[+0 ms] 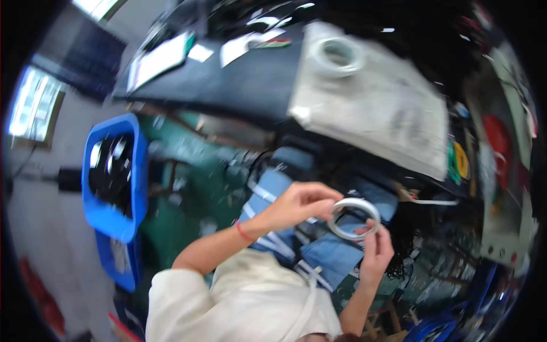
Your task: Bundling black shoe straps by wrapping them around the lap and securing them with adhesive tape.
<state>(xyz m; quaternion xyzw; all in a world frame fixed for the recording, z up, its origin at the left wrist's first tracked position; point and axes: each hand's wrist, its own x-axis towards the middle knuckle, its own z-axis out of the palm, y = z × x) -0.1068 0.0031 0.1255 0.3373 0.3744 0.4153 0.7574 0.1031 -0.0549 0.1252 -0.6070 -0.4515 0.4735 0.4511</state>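
A white roll of tape [343, 234] is held up over my lap, its round opening facing up. My left hand [302, 204], with a red band at the wrist, pinches the roll's left edge between thumb and fingers. On the opposite side, my right hand [377, 251] grips the lower right rim, with fingertips at the inside of the ring. Whether a loose end of tape is lifted cannot be made out. Pieces of light blue material with white strips [272, 185] lie below the roll, at my legs.
Ahead stands a dark table [239, 85] with a pale sheet [376, 108] on it and a larger tape roll [337, 57] on the sheet. Papers [162, 60] lie at the far left. A blue bin [137, 176] with dark contents stands left. Scraps litter the green floor [165, 228].
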